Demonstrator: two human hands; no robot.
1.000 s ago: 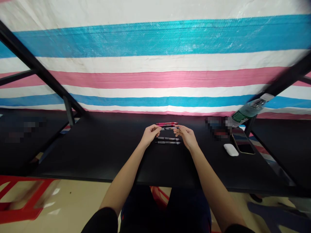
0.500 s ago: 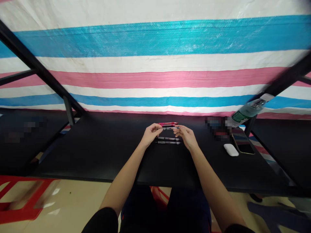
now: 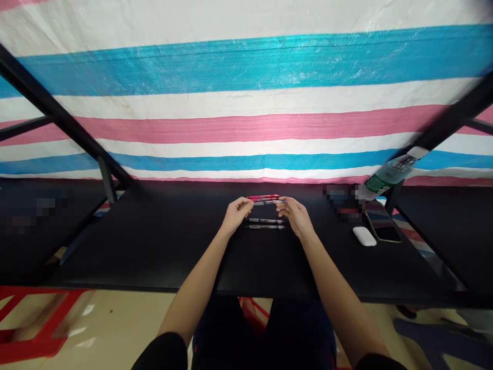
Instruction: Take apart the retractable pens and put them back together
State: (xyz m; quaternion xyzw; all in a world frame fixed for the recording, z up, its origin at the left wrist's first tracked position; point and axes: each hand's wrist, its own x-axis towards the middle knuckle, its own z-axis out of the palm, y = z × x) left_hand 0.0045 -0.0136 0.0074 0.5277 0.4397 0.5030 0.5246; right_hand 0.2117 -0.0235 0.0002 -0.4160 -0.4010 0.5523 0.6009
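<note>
My left hand [image 3: 235, 215] pinches the left end of a clear pen [image 3: 265, 203], and the fingers of my right hand [image 3: 296, 215] close on its other end. The pen lies level between them, just in front of red pens [image 3: 263, 197] at the back of the black table. Nearer to me, two more clear pens, an upper one [image 3: 265, 221] and a lower one [image 3: 265, 227], lie side by side on the tabletop.
On the right of the black table [image 3: 154, 246] are a white earbud case [image 3: 364, 236], a phone [image 3: 382, 222] and a tilted plastic bottle [image 3: 393, 174]. Black frame bars slant up at both sides. A striped sheet [image 3: 246, 128] hangs behind.
The held pen has moved slightly back, closer to the red pens, with both hands still at its ends. The whole view has shifted a little.
</note>
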